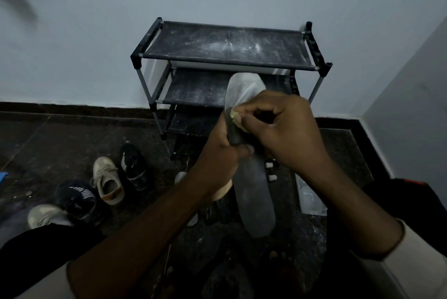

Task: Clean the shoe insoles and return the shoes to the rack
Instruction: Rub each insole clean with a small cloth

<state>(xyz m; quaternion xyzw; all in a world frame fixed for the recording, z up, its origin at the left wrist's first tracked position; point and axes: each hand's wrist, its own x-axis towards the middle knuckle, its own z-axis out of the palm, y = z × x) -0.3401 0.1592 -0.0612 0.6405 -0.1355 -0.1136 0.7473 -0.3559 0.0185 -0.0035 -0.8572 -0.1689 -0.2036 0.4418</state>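
A long dark insole [257, 192] is being held up in the middle of the view, in front of the rack, its pale toe end pointing far toward the shelves and its rounded heel end hanging near the person. The left hand [225, 151] is wrapping around the insole's left edge at about its midpoint, thumb pressing across the dark face and the other fingers curling behind it. The right hand [287, 127] is lying over the upper part of the insole with its fingers closing on a small pale yellowish wad [235, 117], perhaps a cloth or sponge, which is pressing against the insole just below the pale toe area. Just beyond the hands, a black shoe rack [227, 56] is standing against the pale wall [84, 44], its dark fabric shelves showing white dusty streaks. On the dark stone floor [48, 148] to the left, four shoes are lying loose: a black sneaker with white stripes [134, 165], a beige sneaker [107, 180] just beside it, another black striped sneaker [77, 198] nearer, and a second beige sneaker [44, 215] at the near left. To the right of the insole, a clear plastic packet [309, 197] is lying on the floor, and small white caps [271, 170] are showing just beside the insole's right edge.
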